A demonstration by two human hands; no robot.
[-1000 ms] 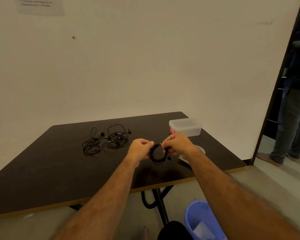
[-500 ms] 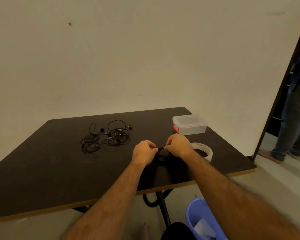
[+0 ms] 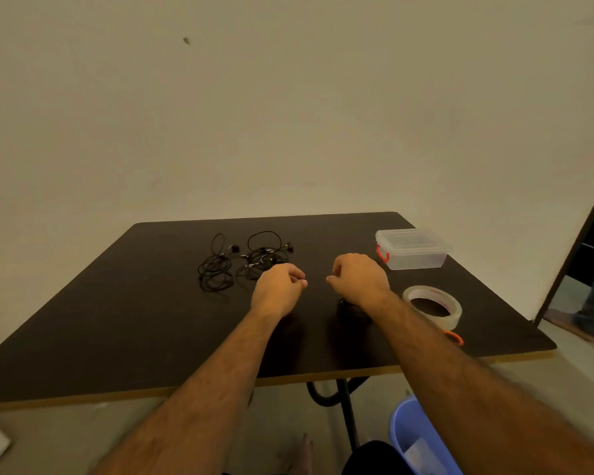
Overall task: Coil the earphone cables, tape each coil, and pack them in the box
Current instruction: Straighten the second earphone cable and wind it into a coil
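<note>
A dark table (image 3: 117,320) with a pale edge carries two loose tangles of black earphones (image 3: 244,262) toward its far side. At the far right stands a clear lidded box (image 3: 413,248) with a red clasp. Nearer, a roll of clear tape (image 3: 432,306) lies flat, a dark coil (image 3: 352,308) just left of it.

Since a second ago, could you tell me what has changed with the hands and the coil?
Both hands let go of the black coil, now on the table beneath the right wrist. Left hand and right hand moved apart, fingers curled. Loose earphones, box and tape roll stayed put.
</note>
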